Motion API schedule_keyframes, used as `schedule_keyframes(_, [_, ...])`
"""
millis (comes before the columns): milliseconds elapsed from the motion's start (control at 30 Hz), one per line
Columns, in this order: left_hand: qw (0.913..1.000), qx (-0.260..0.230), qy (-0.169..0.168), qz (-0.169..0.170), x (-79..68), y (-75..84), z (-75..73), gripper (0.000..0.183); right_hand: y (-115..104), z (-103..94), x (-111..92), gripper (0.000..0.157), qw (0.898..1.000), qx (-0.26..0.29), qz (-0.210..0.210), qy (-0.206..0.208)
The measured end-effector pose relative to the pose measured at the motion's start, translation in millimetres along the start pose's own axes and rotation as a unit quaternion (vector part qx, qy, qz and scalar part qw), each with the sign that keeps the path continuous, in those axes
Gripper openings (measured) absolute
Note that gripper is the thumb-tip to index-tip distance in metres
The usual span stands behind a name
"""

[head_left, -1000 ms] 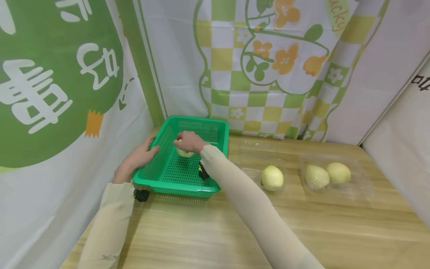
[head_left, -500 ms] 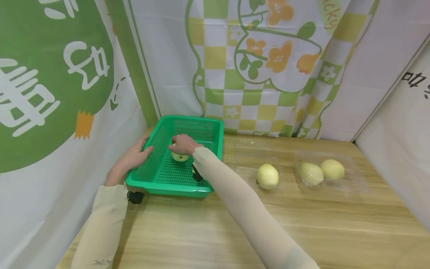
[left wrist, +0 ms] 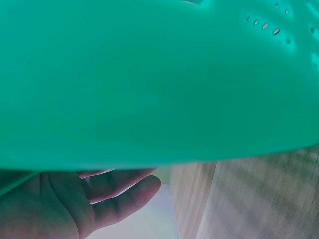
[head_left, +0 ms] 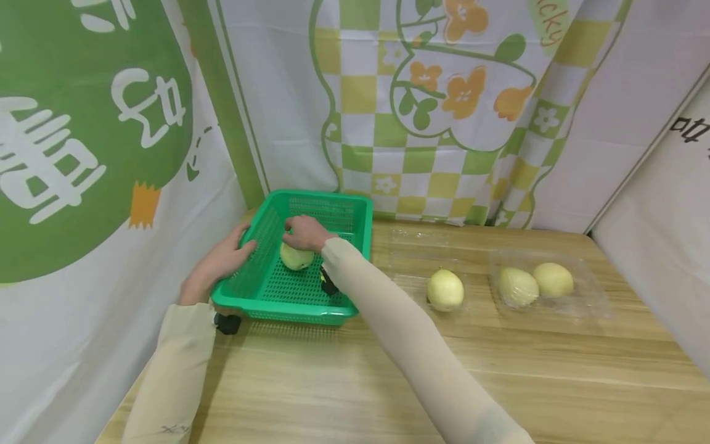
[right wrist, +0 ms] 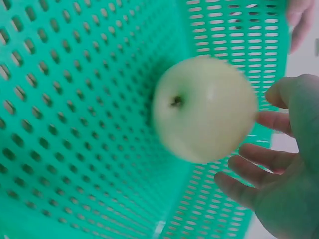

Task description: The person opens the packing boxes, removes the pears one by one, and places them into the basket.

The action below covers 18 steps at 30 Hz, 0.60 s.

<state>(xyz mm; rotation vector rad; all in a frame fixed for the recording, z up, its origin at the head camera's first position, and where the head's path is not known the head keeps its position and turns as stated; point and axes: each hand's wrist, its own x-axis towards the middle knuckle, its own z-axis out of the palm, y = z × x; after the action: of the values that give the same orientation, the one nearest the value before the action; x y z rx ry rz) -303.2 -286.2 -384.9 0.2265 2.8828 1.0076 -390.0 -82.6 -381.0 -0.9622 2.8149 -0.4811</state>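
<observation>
A green plastic basket (head_left: 363,246) with perforated walls stands on the left of the table. Inside it, a pale yellow pear (head_left: 296,258) lies on the floor. My right hand (head_left: 307,234) is just above the pear; the right wrist view has its fingers (right wrist: 261,158) spread beside the fruit, not wrapped round it. At the basket's left rim is my left hand (head_left: 224,256), its thumb towards the rim. From below, the left wrist view catches slightly bent, loose fingers (left wrist: 122,201) past the basket's edge; part of that hand is hidden by the green wall.
Another pear (head_left: 445,290) sits to the right, by a clear plastic tray (head_left: 421,243). Two more pears (head_left: 518,287) lie in a second clear tray (head_left: 588,296), farther right. Printed cloth (head_left: 360,117) hangs behind the wooden table (head_left: 310,388), and more cloth hangs at both sides.
My right hand has let go of the pear, which sits lower on the basket floor and shows more. The left hand stays at the rim. The head view shifted slightly.
</observation>
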Motion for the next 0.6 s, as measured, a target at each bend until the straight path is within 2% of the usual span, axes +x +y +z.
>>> schedule_keyframes(100, [1.0,-0.005,-0.001,-0.003,-0.8,-0.9,-2.2,0.067,-6.6,-13.1,-2.4,0.04,1.0,-0.003,-0.009,0.005])
schedule_keyframes(300, [0.9996,-0.022,0.006,0.017,3.9,4.0,-2.1,0.064,-12.9,-46.9,-14.6,0.031,0.999,0.011,-0.026,0.02])
schedule_keyframes(433, [0.9996,-0.02,0.005,0.019,3.0,3.9,-2.4,0.063,-18.0,-60.3,-23.4,0.026,0.999,0.0,-0.035,0.02])
schedule_keyframes(600, [0.9996,-0.021,0.001,0.017,2.1,2.2,-0.8,0.063,-25.8,-73.9,-37.9,0.02,0.997,-0.028,-0.07,0.036])
